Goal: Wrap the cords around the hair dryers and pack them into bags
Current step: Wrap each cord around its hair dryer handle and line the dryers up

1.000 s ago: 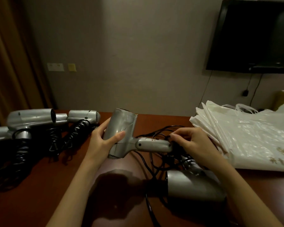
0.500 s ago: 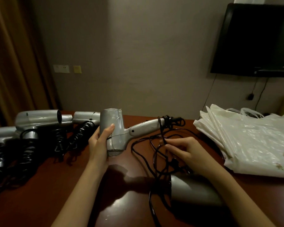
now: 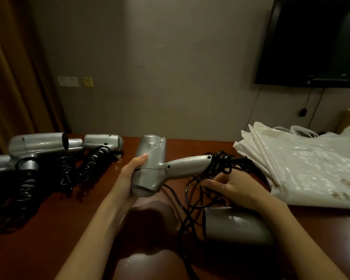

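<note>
Cord [image 3: 220, 164] now bunched at handle end; right fingers [image 3: 212, 181] pinching it.

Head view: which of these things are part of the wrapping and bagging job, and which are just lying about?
In the job:
held hair dryer, in the left hand
black cord, worked by the right hand
dark dryer near the right forearm
dryers already wrapped
white plastic bags

Lying about:
wall television
curtain
wall plates

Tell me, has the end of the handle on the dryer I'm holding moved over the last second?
Yes. The held hair dryer's handle end has swung up and away from the dryer lying on the table, towards the plastic bags.
</note>
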Motion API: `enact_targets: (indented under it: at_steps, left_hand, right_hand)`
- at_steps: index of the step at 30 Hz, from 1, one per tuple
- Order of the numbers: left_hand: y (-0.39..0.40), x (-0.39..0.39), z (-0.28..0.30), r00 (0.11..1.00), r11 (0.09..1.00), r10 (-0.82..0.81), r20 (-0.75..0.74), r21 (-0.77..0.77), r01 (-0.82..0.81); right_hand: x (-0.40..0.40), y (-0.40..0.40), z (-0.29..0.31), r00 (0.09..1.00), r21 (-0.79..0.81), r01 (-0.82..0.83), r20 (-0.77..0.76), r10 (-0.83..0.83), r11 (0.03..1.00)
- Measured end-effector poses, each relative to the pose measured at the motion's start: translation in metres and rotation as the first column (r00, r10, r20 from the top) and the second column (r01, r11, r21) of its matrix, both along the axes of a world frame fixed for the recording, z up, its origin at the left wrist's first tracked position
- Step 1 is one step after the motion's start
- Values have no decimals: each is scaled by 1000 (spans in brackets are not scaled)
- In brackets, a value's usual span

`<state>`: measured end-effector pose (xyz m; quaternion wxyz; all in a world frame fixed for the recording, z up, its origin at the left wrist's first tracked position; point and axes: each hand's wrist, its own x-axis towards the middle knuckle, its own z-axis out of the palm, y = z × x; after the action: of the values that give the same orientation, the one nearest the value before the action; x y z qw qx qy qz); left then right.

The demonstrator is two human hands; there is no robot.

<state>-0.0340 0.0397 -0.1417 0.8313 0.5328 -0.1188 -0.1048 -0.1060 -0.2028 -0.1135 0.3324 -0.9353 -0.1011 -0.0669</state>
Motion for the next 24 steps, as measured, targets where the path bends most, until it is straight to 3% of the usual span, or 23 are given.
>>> enact_targets:
  at_steps: [2, 4, 7, 11, 18, 24]
  left_hand:
    - [3, -3, 2, 1000, 999, -15, 17, 45, 14]
    - [7, -5, 4, 1000, 994, -14, 20, 109, 12]
    - [11, -8, 5, 999, 983, -21, 50, 185, 11]
    - [10, -7, 6, 987, 975, -46, 153, 224, 11]
    - [11, -1, 6, 943, 965, 50, 330, 226, -130]
    - [10, 0, 6, 875, 933, 215, 433, 172, -315]
  right_hand:
    - [-2, -5, 2, 1000, 34, 26, 15, -27, 999]
    - [3, -10, 1, 999, -63, -11, 50, 14, 998]
    - [8, -11, 2, 1000, -184, -6, -17, 3, 983]
    - [3, -9, 4, 1000, -115, 1, 10, 0, 993]
    - [-4, -2, 15, 932, 34, 151, 329, -154, 988]
    - [-11, 9, 25, 950, 232, 80, 277, -145, 969]
